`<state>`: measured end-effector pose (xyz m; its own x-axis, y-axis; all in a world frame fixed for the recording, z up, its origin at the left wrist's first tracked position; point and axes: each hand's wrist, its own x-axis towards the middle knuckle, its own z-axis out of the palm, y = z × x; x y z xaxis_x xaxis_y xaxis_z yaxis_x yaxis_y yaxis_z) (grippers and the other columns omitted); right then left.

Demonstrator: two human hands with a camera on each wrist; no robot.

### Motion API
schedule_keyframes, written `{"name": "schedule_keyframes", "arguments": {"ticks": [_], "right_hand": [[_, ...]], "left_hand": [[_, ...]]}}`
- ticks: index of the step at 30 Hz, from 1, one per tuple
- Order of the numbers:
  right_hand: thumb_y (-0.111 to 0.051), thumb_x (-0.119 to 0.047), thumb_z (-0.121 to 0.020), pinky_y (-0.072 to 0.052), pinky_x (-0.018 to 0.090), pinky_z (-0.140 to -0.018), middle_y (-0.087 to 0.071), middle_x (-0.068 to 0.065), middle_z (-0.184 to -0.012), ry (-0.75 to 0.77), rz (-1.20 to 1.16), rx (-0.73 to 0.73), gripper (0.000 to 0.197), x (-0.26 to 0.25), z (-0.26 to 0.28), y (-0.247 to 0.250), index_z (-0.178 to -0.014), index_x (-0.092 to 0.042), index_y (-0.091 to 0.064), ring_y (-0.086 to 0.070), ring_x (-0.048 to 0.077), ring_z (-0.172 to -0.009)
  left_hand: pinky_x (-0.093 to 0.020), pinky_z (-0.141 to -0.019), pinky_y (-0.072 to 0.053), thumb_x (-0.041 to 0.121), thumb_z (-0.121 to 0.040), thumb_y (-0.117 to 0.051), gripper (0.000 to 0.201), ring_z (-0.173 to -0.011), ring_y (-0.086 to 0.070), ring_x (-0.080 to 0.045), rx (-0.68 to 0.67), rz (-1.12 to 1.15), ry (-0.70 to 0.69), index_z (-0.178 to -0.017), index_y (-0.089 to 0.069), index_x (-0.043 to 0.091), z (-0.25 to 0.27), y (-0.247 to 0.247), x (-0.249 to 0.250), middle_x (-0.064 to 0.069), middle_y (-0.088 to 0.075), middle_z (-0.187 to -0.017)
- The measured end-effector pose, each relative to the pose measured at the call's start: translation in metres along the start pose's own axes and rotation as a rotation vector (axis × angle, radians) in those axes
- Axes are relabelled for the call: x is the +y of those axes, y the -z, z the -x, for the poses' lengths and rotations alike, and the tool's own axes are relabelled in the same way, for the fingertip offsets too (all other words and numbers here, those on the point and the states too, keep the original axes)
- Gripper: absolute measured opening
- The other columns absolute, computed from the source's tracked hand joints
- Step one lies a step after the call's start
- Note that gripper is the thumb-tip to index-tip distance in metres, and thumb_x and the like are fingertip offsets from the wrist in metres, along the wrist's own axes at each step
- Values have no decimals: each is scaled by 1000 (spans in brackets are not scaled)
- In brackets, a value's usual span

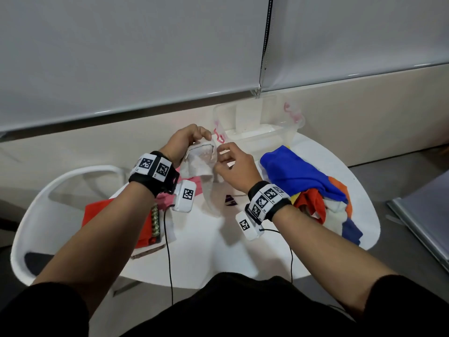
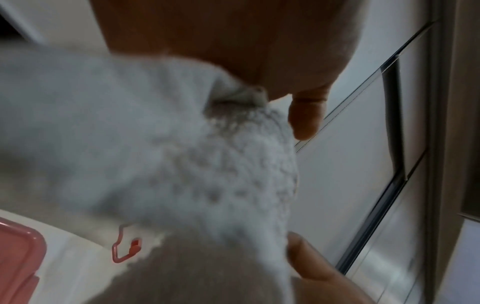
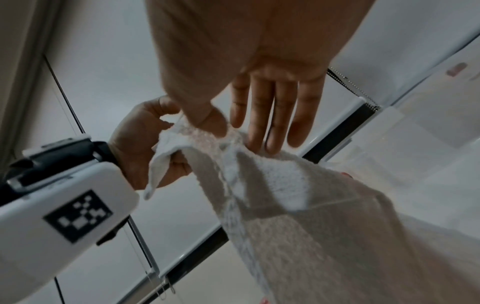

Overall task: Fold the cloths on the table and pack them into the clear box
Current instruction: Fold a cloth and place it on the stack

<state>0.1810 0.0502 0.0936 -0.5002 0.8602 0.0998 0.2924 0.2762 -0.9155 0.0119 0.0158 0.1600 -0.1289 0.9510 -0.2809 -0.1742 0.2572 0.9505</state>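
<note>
A white terry cloth point(image 1: 202, 164) hangs above the round white table point(image 1: 218, 254), just in front of the clear box point(image 1: 257, 127). My left hand point(image 1: 189, 139) grips its top corner, bunched between thumb and fingers. My right hand point(image 1: 230, 164) pinches the top edge beside it with thumb and forefinger, while the other fingers point(image 3: 280, 115) stay straight. The same white cloth point(image 2: 161, 156) fills the left wrist view and the white cloth point(image 3: 298, 205) drapes down in the right wrist view. The box stands uncovered with pink clips at its ends.
A heap of blue, orange, yellow and white cloths point(image 1: 315, 188) lies on the table's right side. Red and pink cloths point(image 1: 136, 222) lie at the left, overhanging the edge. A white chair point(image 1: 60, 210) stands left of the table. A window blind point(image 1: 145, 57) hangs behind.
</note>
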Motion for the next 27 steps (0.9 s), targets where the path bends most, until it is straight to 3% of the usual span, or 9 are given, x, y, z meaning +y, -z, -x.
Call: {"name": "schedule_keyframes", "arguments": {"ticks": [2, 4, 7, 8, 12, 15, 19, 22, 27], "right_hand": [[-78, -35, -79, -48, 10, -74, -68, -10, -96, 10, 1, -93, 48, -10, 1, -5, -121, -26, -56, -62, -3, -87], [-75, -35, -83, -50, 17, -72, -68, -7, -87, 12, 45, -29, 35, -14, -1, -13, -111, -21, -60, -63, 4, -81], [-62, -20, -88, -48, 30, -66, -62, -1, -69, -6, 105, 92, 3, -10, -4, -21, -86, -18, -59, -56, 18, -65], [-59, -17, -88, -46, 31, -62, -58, -2, -65, -19, 119, 110, 9, -9, -6, -21, -79, -19, -57, -51, 17, -61], [-48, -3, -87, -37, 21, -55, -52, -2, -66, -24, 115, 111, 16, -11, -12, -11, -78, -14, -55, -44, 13, -59], [-41, -1, -90, -30, 14, -49, -47, -7, -61, -6, 77, 102, 21, -19, -16, 0, -86, -16, -56, -41, 5, -54], [-64, -21, -84, -37, 16, -58, -48, -19, -63, 36, 233, -56, 13, -32, -18, 22, -96, -22, -59, -48, -3, -59], [-70, -29, -82, -46, 30, -66, -63, -9, -78, 68, 515, -115, 12, -33, -33, 47, -90, -34, -62, -60, 15, -76], [-76, -21, -84, -40, 17, -66, -63, -5, -73, 65, 177, 81, 6, -38, -53, 86, -86, -18, -71, -55, 4, -65]], "left_hand": [[-22, -55, -50, 2, -77, -28, 26, -59, -56, -23, -33, 17, 15, -79, -54, 6, 5, -1, 3, -13, -58, -68], [-19, -54, -49, -7, -72, -32, 30, -59, -59, -19, -24, -72, -31, -75, -58, 7, 7, -1, 4, -6, -64, -68], [-19, -51, -47, -4, -56, -44, 33, -58, -58, -17, -41, -143, -59, -80, -60, 11, 10, 5, 2, -7, -62, -71], [-18, -49, -45, -3, -55, -46, 36, -55, -55, -15, -53, -186, -61, -86, -58, 12, 11, 9, 2, -7, -59, -69], [-16, -48, -43, -7, -73, -64, 33, -55, -51, -9, -32, -583, -76, -89, -52, 19, 14, 29, 2, 1, -56, -72], [-16, -60, -44, 9, -82, -73, 20, -68, -54, -10, 58, -841, -109, -84, -62, 25, 11, 47, 4, 3, -61, -80], [-26, -82, -50, 16, -83, -76, 8, -81, -62, -10, 170, -700, -179, -88, -74, 22, 10, 66, 14, 1, -72, -88], [-28, -86, -50, 17, -79, -79, 10, -84, -65, -10, 240, -641, -225, -87, -77, 22, 10, 79, 25, -2, -75, -92], [-23, -73, -50, 10, -78, -78, 10, -73, -65, -8, 189, -428, -227, -83, -74, 18, 12, 90, 44, 5, -72, -76]]}}
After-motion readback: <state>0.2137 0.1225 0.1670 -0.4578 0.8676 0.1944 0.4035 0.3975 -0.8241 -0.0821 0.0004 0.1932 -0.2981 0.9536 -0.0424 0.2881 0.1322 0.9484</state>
